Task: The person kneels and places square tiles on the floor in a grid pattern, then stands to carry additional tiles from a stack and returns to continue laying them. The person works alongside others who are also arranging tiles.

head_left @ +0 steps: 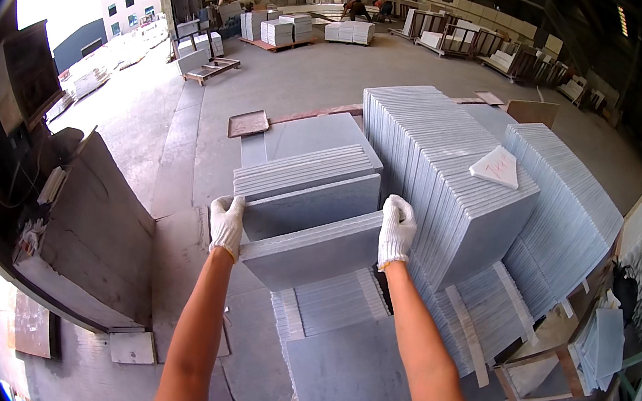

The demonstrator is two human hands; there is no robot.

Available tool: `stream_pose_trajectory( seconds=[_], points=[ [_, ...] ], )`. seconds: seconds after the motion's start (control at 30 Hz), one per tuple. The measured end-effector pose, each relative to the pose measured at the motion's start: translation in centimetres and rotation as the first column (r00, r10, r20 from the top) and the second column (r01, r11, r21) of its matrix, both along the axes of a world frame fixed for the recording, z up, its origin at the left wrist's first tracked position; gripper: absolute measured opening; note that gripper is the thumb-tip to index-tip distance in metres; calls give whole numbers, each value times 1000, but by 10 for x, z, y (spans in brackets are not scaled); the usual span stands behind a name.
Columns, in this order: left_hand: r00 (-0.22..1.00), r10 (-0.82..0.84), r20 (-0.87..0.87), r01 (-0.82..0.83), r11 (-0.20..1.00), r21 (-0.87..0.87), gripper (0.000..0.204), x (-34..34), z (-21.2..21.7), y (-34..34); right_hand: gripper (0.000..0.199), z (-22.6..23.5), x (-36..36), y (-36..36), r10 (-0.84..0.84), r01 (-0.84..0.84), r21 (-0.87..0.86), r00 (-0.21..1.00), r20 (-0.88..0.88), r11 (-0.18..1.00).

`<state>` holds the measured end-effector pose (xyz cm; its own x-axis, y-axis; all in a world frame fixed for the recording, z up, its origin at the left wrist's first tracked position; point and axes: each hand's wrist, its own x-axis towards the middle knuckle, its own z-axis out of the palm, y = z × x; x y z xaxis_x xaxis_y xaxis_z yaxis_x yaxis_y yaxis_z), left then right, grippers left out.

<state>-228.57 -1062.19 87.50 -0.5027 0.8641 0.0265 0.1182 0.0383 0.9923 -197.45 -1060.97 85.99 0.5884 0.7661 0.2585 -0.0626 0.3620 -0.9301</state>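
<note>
My left hand, in a white knitted glove, is closed on the left end of a few grey stone tiles standing on edge together. At their right end my right hand, gloved the same way, grips them with fingers curled. Behind the held tiles is a gap, then a row of upright grey tiles. Under them lies a lower layer of tiles with pale wooden strips. A large grey slab lies or leans nearest my body; which, I cannot tell.
To the right stand tall rows of upright tiles, a white marked stone piece on top. A bulky grey block is at the left. Wooden crating stands at lower right. Stone stacks and a person are farther back.
</note>
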Motion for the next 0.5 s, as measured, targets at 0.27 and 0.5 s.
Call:
stream_pose_trajectory(
  seconds=[0.27,0.5],
  points=[
    [997,-54,54,56,997,-49,48,26,34,-48,44,-1,5,0,69,-69,12,997,16,998],
    [825,-115,-553,183,981,69,24,48,31,-86,40,-16,12,2,80,-80,52,997,18,995]
  ],
)
